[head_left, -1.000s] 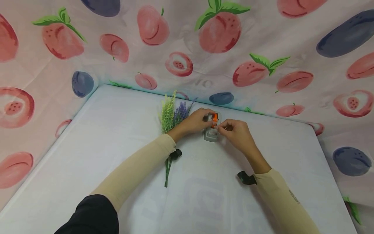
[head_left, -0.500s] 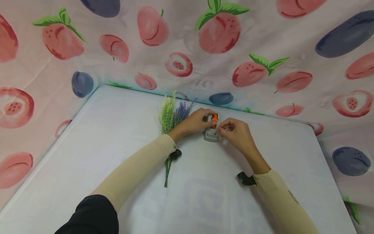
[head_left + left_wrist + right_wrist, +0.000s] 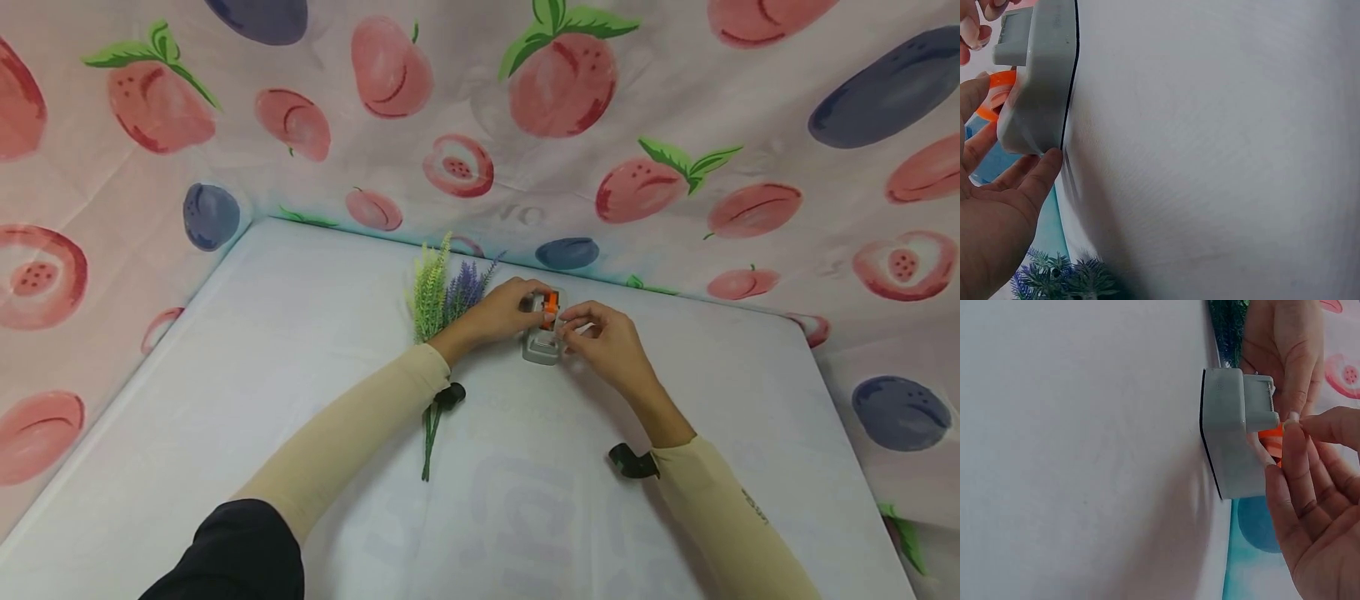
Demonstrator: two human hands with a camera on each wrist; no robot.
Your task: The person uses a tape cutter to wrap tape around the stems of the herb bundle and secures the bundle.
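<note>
A grey tape dispenser [image 3: 540,350] stands on the white table near its back edge, with an orange tape core [image 3: 551,303] set in it. My left hand [image 3: 506,310] holds it from the left, thumb and forefinger at the core. In the left wrist view, other fingers of that hand sit against the end of the dispenser [image 3: 1044,81]. On the right side, my right hand [image 3: 609,337] is close beside the core. Its thumb and forefinger pinch together by the dispenser's toothed edge [image 3: 1270,397] in the right wrist view, seemingly on the tape's end; clear tape is hard to make out.
Artificial flower stems, yellow-green [image 3: 430,300] and purple [image 3: 467,285], lie left of the dispenser, partly under my left forearm. Black wrist cameras hang below the left sleeve [image 3: 450,396] and the right sleeve [image 3: 632,460]. A fruit-printed cloth [image 3: 465,92] rises behind the table.
My right hand's fingertips have moved slightly right, away from the orange core. The left hand and the tape dispenser stay in place.
</note>
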